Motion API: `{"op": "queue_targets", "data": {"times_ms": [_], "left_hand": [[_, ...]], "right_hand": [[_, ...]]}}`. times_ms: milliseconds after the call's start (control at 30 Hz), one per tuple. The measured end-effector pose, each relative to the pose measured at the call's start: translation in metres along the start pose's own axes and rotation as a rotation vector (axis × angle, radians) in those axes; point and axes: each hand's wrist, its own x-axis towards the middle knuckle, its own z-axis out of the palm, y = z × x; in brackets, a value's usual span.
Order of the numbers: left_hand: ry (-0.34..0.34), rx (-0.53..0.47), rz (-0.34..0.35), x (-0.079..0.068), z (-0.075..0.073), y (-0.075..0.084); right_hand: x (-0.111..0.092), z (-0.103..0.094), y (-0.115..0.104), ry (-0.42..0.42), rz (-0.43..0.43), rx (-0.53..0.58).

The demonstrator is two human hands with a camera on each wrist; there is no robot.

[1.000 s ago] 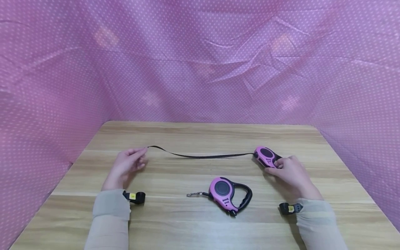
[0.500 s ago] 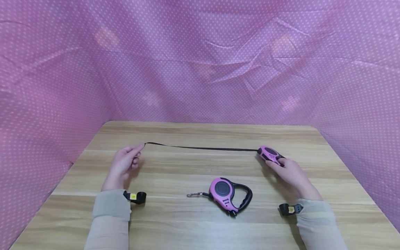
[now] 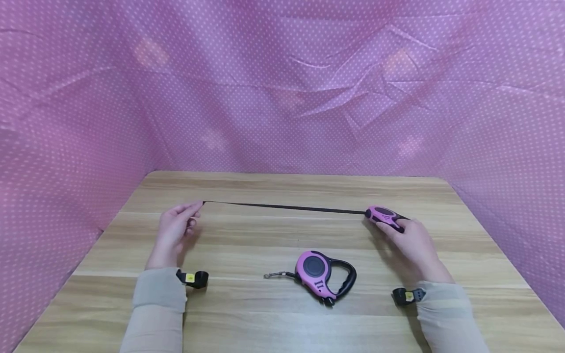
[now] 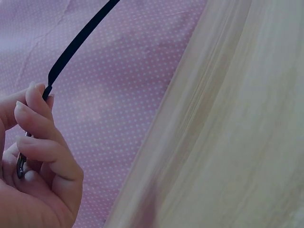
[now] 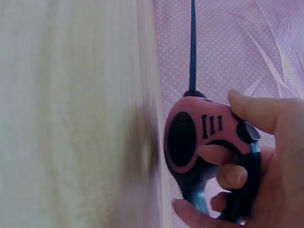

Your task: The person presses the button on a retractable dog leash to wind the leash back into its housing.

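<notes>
- Lying flat on wooden table [image 3: 238, 323], nearest: 1 pink-and-black leash [image 3: 314, 267], snap clip [image 3: 274, 274] pointing left.
- Pinched in left hand [image 3: 171, 230]: end of black strap [image 3: 282, 207], metal hook [image 4: 21, 164] partly hidden among curled fingers.
- Gripped in right hand [image 3: 417, 247] by black handle [image 5: 251, 183]: 2nd leash [image 3: 383, 215], raised.
- Stretched nearly straight between 2 hands: same strap.
- Behind: pink dotted curtain [image 3: 282, 103].
</notes>
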Motion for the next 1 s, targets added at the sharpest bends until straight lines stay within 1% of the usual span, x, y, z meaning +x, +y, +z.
{"op": "queue_targets", "data": {"times_ms": [133, 267, 433, 600, 700, 1000], "left_hand": [[0.055, -0.013, -0.004, 0.0, 0.001, 0.002], [0.091, -0.022, 0.004, -0.001, 0.002, 0.004], [0.108, -0.03, 0.018, -0.002, 0.001, 0.005], [0.116, -0.037, 0.012, -0.003, 0.001, 0.008], [0.123, -0.034, 0.012, -0.004, 0.001, 0.009], [0.124, -0.016, 0.008, -0.003, 0.0, 0.01]], "right_hand": [[-0.003, -0.001, -0.002, 0.06, 0.009, 0.022], [-0.006, -0.002, -0.005, 0.121, -0.002, 0.027], [-0.008, -0.002, -0.007, 0.181, -0.048, 0.033], [-0.008, -0.001, -0.007, 0.251, -0.093, 0.012], [-0.007, 0.0, -0.007, 0.263, -0.101, 0.008], [-0.006, -0.001, -0.006, 0.256, -0.072, -0.007]]}}
